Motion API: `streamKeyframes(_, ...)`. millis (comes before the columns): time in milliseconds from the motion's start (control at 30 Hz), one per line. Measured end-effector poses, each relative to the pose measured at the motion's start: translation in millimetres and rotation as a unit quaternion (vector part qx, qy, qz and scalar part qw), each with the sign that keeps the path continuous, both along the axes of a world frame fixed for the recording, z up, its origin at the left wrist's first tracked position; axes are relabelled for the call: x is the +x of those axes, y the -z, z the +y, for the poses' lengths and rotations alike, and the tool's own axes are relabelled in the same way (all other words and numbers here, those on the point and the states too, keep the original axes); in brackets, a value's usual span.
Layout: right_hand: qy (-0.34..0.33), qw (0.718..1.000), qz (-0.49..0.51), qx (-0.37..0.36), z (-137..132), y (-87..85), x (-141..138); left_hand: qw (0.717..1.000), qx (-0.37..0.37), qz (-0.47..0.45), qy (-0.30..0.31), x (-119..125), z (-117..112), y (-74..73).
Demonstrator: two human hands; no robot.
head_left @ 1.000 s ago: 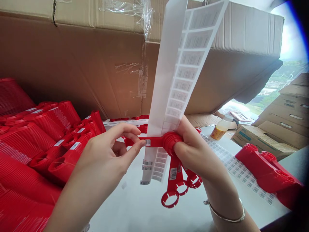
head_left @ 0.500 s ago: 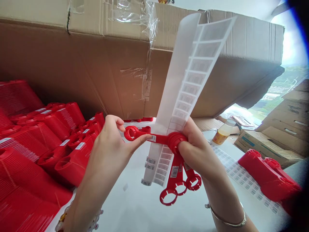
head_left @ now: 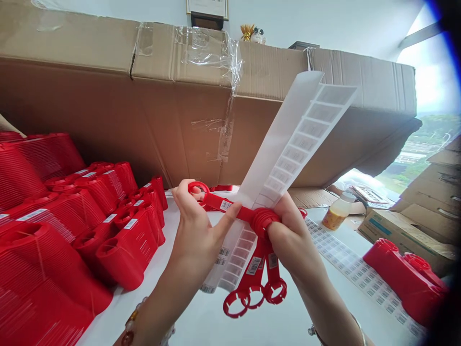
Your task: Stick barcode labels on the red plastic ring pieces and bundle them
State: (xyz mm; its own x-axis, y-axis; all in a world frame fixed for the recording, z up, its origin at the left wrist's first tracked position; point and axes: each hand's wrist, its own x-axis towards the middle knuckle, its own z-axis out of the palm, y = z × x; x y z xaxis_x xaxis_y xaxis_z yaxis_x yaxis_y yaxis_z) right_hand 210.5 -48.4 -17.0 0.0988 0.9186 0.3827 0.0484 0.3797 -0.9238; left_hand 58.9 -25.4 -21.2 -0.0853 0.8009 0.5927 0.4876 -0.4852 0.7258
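Note:
My left hand pinches a flat red plastic piece with a ring at each end. Its thumb presses beside a white barcode label, and its fingers curl round the far ring. My right hand is closed round the stacked rings at the other end. From that grip several more labelled red ring pieces fan downward. A long strip of barcode labels also sits in my right hand, rising up and to the right; its lower end hangs behind the red pieces.
Stacks of nested red pieces fill the left side. A large cardboard box spans the back. On the right lie a label sheet, another red stack, a bottle and a small carton.
My left fingers have closed round the far ring, and the thumb has shifted right along the piece. The label strip leans further right. My view has tilted upward.

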Motion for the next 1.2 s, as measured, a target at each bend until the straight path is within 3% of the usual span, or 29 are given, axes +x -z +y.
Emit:
streamKeyframes(133, 0.004, 1.000, -0.017, 0.000, 5, 1.1, 10, 0.999, 0.005, -0.019, 0.036, -9, 2, -3.9)
streamKeyframes(233, 0.003, 1.000, -0.022, 0.003, 10, 0.6, 18, 0.992, -0.060, -0.086, 0.076, -20, 1, -14.2)
streamKeyframes(433, 0.012, 0.999, -0.045, -0.010, 18, -6.6, 33, 0.930, -0.200, -0.224, 0.210, -43, -3, -36.8)
streamKeyframes(667, -0.010, 1.000, -0.017, -0.024, 27, -10.3, 48, 0.870, -0.245, -0.223, 0.365, -56, 2, -38.0)
streamKeyframes(767, -0.024, 0.999, -0.008, -0.034, 28, -11.3, 54, 0.868, -0.256, -0.197, 0.376, -55, 2, -37.1)
streamKeyframes(1000, -0.067, 0.997, 0.024, -0.036, 23, -13.9, 61, 0.889, -0.272, -0.181, 0.320, -47, -9, -39.7)
streamKeyframes(1200, -0.065, 0.997, 0.011, -0.039, 20, -16.9, 63, 0.892, -0.252, -0.147, 0.345, -55, -7, -41.2)
